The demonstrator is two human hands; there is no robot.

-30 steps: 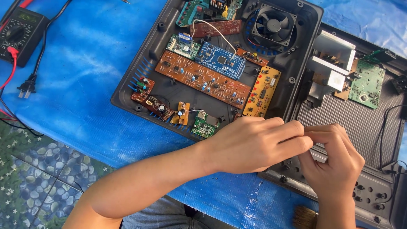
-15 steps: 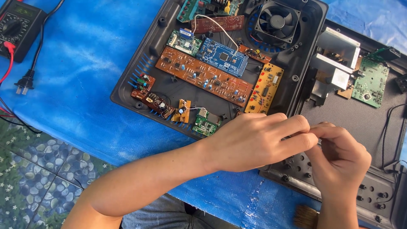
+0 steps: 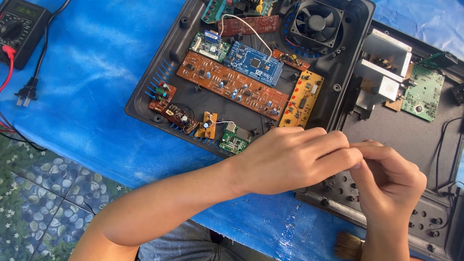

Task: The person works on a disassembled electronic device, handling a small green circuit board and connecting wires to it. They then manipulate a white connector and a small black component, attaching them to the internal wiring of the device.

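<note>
I see the left hand [image 3: 290, 159] pinched shut, fingertips meeting the right hand [image 3: 386, 183] over the near edge of the black case [image 3: 159, 82]. A second ago a small grey part showed between the fingertips; now they hide it, so I cannot tell what they grip. Circuit boards [image 3: 227, 84] lie beyond the left fingers, brush [image 3: 349, 245] below the right wrist.

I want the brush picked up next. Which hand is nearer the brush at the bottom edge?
Right. The right hand hangs just above the brush, wrist beside its bristles. The left hand sits farther up and to the left, fingers meeting the right's.
</note>
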